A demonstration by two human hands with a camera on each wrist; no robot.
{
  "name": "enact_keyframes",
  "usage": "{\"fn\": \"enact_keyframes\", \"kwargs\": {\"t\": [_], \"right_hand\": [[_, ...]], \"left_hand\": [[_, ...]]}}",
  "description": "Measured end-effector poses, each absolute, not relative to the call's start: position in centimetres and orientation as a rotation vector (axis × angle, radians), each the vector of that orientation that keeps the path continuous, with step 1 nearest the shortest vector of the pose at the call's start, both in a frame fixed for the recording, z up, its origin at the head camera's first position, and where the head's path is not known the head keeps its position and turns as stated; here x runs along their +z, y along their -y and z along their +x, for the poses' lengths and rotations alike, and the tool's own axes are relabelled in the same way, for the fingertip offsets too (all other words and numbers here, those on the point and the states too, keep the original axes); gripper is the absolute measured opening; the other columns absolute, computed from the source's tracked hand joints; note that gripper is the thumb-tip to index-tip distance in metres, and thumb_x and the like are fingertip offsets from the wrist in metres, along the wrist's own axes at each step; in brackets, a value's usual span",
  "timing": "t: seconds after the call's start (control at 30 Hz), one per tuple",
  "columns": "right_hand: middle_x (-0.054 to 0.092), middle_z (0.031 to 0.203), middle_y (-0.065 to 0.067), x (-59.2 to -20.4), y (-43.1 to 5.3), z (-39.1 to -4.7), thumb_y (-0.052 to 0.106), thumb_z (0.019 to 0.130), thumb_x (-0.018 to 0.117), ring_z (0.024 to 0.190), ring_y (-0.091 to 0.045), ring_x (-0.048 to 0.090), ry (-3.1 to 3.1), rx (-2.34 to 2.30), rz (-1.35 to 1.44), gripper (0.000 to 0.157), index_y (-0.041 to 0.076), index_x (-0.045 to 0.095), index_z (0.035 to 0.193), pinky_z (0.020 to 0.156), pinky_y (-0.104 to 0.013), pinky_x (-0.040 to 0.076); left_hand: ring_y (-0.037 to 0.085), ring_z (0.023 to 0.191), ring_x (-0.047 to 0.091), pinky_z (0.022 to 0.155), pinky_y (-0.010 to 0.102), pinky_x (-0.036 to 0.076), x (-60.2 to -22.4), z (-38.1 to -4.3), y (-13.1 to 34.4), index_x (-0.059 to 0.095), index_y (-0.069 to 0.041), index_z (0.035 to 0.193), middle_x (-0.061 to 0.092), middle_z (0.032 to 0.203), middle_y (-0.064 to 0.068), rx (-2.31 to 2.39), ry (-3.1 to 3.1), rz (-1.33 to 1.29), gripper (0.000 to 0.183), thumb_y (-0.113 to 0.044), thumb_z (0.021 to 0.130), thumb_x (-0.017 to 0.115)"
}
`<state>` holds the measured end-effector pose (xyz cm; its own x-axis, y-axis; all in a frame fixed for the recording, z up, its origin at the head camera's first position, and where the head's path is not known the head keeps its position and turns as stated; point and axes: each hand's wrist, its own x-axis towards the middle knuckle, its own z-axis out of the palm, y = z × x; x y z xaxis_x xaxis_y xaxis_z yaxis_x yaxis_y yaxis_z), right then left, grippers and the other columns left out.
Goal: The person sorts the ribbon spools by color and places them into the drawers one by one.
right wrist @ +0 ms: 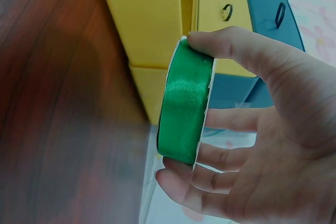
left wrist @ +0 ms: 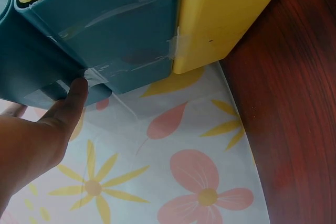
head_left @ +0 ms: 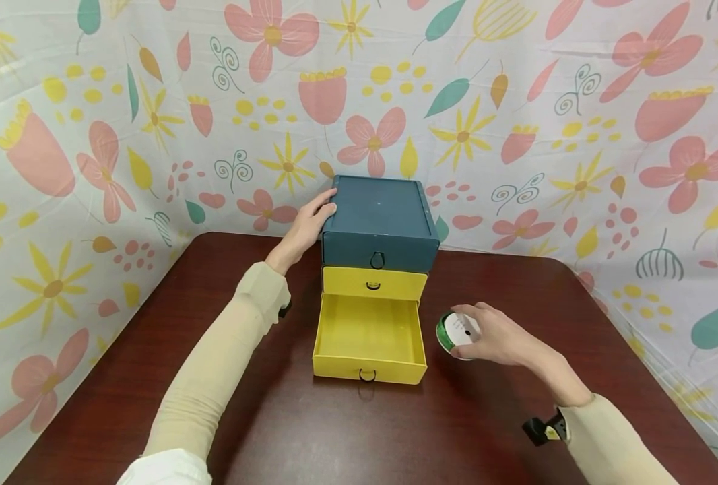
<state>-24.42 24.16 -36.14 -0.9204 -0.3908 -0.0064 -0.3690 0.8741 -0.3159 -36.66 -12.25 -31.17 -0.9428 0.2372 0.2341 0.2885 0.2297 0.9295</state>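
Note:
A small drawer unit stands on the table with a blue top section point(head_left: 380, 209) and yellow drawers below. Its lowest yellow drawer point(head_left: 366, 370) is pulled out, and bare inside. My left hand point(head_left: 308, 222) rests at the upper left edge of the blue section, its thumb point(left wrist: 79, 95) against the side wall. To the right of the pulled-out drawer, my right hand point(head_left: 495, 335) grips a spool of green ribbon point(right wrist: 184, 103) by its edges between thumb and fingers. One white face of the spool shows in the head view.
The dark red-brown table point(head_left: 262, 431) runs back to a flower-printed cloth point(head_left: 504, 155), close behind the drawer unit. Above the pulled-out drawer, another yellow drawer point(head_left: 389, 284) is pushed in. Small dark loops serve as pulls on the drawer fronts.

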Motion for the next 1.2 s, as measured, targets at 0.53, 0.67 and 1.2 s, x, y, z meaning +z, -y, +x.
{"fn": "enact_keyframes", "kwargs": {"t": [0.53,0.67,1.2], "right_hand": [[0.057,0.109,-0.010,-35.6,-20.9,-24.5,0.039,0.072,0.080,0.090,-0.019,0.051,-2.931,-0.549,-0.639,0.077,0.008,0.053,0.137,0.064,-0.025,0.046],[0.057,0.108,-0.008,-35.6,-20.1,-24.6,0.041,0.072,0.080,0.090,-0.018,0.051,-2.924,-0.557,-0.662,0.077,0.009,0.053,0.137,0.065,-0.025,0.046],[0.056,0.116,-0.010,-36.1,-16.8,-24.9,0.042,0.072,0.081,0.095,-0.020,0.052,-2.910,-0.601,-0.703,0.079,0.008,0.051,0.137,0.068,-0.028,0.048]], "left_hand": [[0.025,0.144,0.029,0.115,0.049,0.029,-31.1,-36.6,12.3,0.030,-0.027,0.153,0.025,0.159,0.003,-1.836,2.443,-0.526,0.050,-0.038,0.104,0.039],[0.025,0.144,0.029,0.115,0.049,0.029,-31.1,-36.5,12.3,0.030,-0.026,0.153,0.025,0.160,0.004,-1.835,2.439,-0.530,0.050,-0.037,0.104,0.039],[0.026,0.148,0.022,0.119,0.050,0.023,-30.3,-35.9,12.3,0.026,-0.022,0.155,0.018,0.162,0.005,-1.868,2.462,-0.540,0.052,-0.032,0.105,0.037]]}}
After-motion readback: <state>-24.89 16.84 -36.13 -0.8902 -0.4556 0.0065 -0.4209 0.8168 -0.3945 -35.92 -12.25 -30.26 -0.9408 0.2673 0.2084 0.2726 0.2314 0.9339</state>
